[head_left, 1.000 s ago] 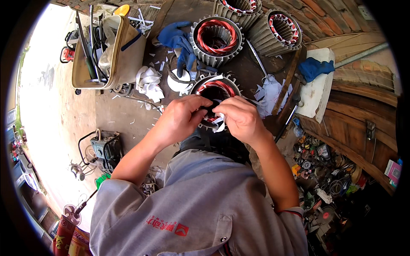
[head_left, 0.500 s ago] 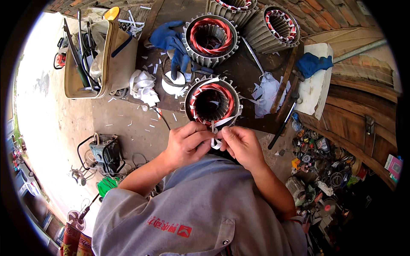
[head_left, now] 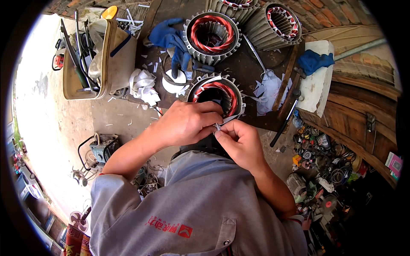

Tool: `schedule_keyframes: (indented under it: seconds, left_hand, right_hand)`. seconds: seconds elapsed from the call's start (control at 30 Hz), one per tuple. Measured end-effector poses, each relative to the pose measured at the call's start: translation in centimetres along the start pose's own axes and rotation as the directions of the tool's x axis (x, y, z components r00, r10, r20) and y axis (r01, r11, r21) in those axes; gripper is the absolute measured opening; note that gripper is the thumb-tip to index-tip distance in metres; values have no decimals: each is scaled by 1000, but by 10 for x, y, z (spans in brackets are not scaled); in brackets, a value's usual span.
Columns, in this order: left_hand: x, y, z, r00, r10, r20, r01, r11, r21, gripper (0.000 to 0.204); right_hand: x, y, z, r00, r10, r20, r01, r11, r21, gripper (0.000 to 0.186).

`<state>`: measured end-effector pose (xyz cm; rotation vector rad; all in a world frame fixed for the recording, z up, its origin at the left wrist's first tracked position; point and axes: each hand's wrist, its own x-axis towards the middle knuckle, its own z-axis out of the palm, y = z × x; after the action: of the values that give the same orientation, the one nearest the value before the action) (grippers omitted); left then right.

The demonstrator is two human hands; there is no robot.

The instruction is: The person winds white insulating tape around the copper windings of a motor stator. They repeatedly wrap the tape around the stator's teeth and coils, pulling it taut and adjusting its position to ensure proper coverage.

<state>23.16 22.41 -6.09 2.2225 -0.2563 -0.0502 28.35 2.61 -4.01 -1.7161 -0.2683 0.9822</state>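
Observation:
A motor stator (head_left: 240, 100) with a finned grey housing and a ring of red windings stands at the table's near edge, its bore facing up. White tape (head_left: 231, 119) runs over its near rim to my fingers. My left hand (head_left: 190, 123) is closed at the rim's near left, its fingertips pinching the tape and its knuckles covering part of the windings. Closed too is my right hand (head_left: 240, 140), with thumb and forefinger pinched on a short bit of the tape just right of the left fingertips. Where the tape passes between the hands is mostly hidden.
More stators (head_left: 212, 37) stand behind, one leaning at the far right (head_left: 279, 27). Blue gloves (head_left: 171, 40), white paper scraps (head_left: 144, 86) and a roll of white tape (head_left: 174, 85) lie left. A tool bin (head_left: 121, 64) stands far left; a black-handled hammer (head_left: 284, 123) lies right.
My left hand has moved up and forward over the stator's near rim, now covering part of the windings. My right hand has come slightly nearer the rim, and the dangling tape loop no longer shows.

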Motion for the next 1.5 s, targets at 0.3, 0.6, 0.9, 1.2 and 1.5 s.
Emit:
schedule_keyframes:
  seconds: [0.3,0.6,0.9,1.2,1.5]
  left_hand:
    - [20,4,11,978,-201,59,176,941,290,10]
    - [29,-3,17,965,-198,174,116,912,393,11]
    - [-7,0,21,972,119,-202,-86,982,167,19]
    - [-10,-19,26,975,223,4,-221,962,161,22]
    - [-9,-14,19,982,145,119,-160,979,127,21]
  right_hand:
    - [6,3,-4,996,-29,-79,24,997,-73,10]
    - [2,8,-2,995,-72,-73,56,979,-198,10]
    - [8,15,-28,818,-568,-91,386,660,-644,19]
    - [19,21,-35,749,-623,227,560,410,-720,7]
    - [-21,14,-153,988,-139,73,-60,95,994,30]
